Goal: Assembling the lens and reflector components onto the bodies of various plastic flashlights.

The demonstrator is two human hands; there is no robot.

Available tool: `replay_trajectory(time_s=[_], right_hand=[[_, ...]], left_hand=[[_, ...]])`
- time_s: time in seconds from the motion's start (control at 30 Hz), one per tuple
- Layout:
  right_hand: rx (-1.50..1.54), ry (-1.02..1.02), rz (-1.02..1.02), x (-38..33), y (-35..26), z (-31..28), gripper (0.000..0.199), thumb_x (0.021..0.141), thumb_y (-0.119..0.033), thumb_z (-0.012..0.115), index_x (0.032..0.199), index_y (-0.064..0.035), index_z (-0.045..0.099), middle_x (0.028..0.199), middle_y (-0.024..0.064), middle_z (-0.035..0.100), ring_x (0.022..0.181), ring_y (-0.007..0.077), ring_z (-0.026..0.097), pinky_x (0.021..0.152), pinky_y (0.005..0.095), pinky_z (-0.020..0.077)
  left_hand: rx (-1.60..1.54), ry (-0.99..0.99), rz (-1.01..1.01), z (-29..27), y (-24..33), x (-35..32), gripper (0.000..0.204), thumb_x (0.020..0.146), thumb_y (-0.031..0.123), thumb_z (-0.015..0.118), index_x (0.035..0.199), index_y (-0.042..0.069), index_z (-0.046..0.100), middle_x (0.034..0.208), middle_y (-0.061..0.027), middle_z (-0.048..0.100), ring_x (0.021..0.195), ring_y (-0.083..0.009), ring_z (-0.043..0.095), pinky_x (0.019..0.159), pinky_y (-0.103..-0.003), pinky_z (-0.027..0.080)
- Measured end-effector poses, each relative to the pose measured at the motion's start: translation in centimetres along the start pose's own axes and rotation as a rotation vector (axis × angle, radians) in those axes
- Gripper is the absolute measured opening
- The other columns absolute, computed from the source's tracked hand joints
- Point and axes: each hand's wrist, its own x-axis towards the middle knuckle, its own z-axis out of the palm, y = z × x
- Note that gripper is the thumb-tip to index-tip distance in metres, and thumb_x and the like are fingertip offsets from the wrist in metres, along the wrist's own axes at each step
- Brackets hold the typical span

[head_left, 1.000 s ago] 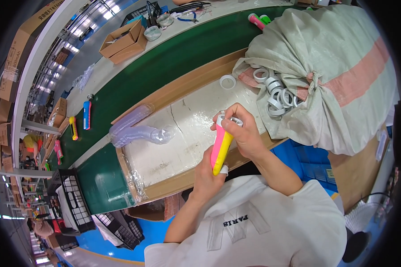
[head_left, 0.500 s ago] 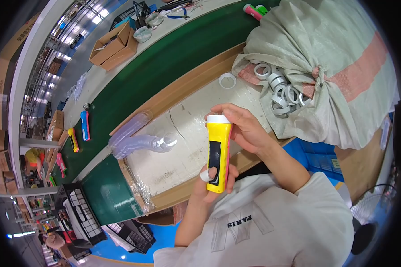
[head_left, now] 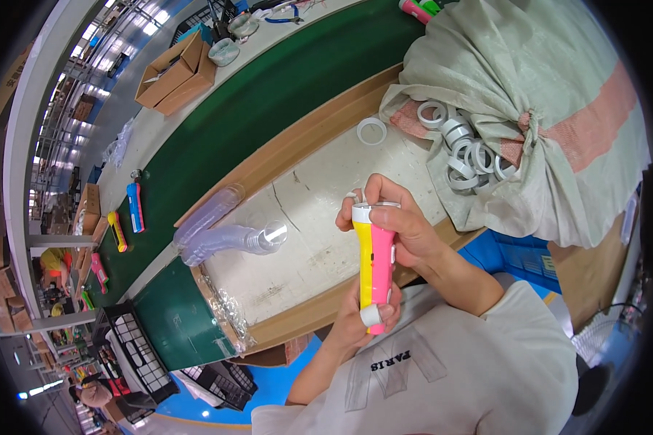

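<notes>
A yellow and pink flashlight (head_left: 382,272) stands nearly upright in front of my chest, its head up and its side turned to me. My left hand (head_left: 348,325) is closed round the lower end of its handle, with a white band (head_left: 371,315) round one digit. Up at the head, my right hand (head_left: 417,235) grips the white ring (head_left: 361,212), thumb across the near rim and fingers around the far side. Beyond lie several loose white rings (head_left: 479,156) at the mouth of a sack, and a single white ring (head_left: 371,131) on the tray.
Nested clear plastic cups (head_left: 232,238) lie in the shallow cardboard tray (head_left: 297,264). A bulging woven sack (head_left: 486,65) fills the right. Across the green belt (head_left: 268,116) are a blue flashlight (head_left: 135,206), a yellow flashlight (head_left: 117,232) and a cardboard box (head_left: 178,80). Black crates (head_left: 141,348) stand lower left.
The flashlight has turned about its length, so its pink side now shows beside the yellow. It has shifted slightly right and down. My right thumb has come over the head's rim.
</notes>
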Motion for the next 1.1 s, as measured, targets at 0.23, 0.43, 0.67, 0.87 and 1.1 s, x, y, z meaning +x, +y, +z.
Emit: replay_trajectory(time_s=[0.23,0.43,0.67,0.87,1.1], right_hand=[[0.461,-0.312,-0.049,-1.5,0.9,-0.7,0.028,0.079,-0.031,0.071,0.084,-0.0160,0.048,0.099,0.0113,0.052,0.098,0.0265,0.055,0.089,0.0370,0.0458],[0.130,-0.329,-0.196,-2.6,-0.7,-1.2,0.025,0.080,-0.024,0.070,0.088,-0.0142,0.049,0.098,0.0184,0.057,0.094,0.0297,0.062,0.084,0.0372,0.0501],[-0.167,-0.028,-0.144,-3.2,-1.3,-1.6,0.034,0.082,-0.020,0.067,0.107,-0.0089,0.046,0.102,0.0157,0.059,0.098,0.0240,0.063,0.086,0.0350,0.0513],[0.060,0.002,0.028,-2.3,-1.3,-2.7,0.029,0.088,-0.022,0.064,0.107,-0.0071,0.048,0.109,0.0143,0.058,0.106,0.0238,0.059,0.089,0.0361,0.0509],[-0.237,0.028,-0.043,-1.4,-0.4,-1.3,0.026,0.086,-0.017,0.063,0.106,-0.0071,0.049,0.108,0.0141,0.058,0.104,0.0235,0.059,0.088,0.0378,0.0498]], left_hand=[[-0.523,-0.434,-0.146,1.1,-1.2,-1.2,0.072,0.080,0.030,0.073,0.137,0.005,0.035,0.079,-0.0058,0.046,0.054,-0.0131,0.046,0.041,-0.022,0.039],[0.833,0.167,0.286,0.8,-1.0,-1.4,0.061,0.075,0.012,0.073,0.128,0.001,0.043,0.095,-0.0091,0.056,0.079,-0.0148,0.057,0.070,-0.026,0.047],[0.989,0.295,0.330,-0.4,-1.1,0.7,0.058,0.076,0.005,0.070,0.128,0.001,0.044,0.099,-0.0070,0.059,0.088,-0.0124,0.057,0.078,-0.026,0.047],[0.429,0.196,0.067,-1.9,0.3,1.0,0.054,0.075,0.007,0.070,0.123,-0.002,0.048,0.096,-0.0115,0.061,0.078,-0.0163,0.059,0.061,-0.029,0.051],[0.975,0.366,0.294,-1.1,-0.1,1.6,0.033,0.083,0.005,0.067,0.110,0.003,0.049,0.080,-0.0047,0.057,0.063,-0.0125,0.057,0.054,-0.027,0.047]])
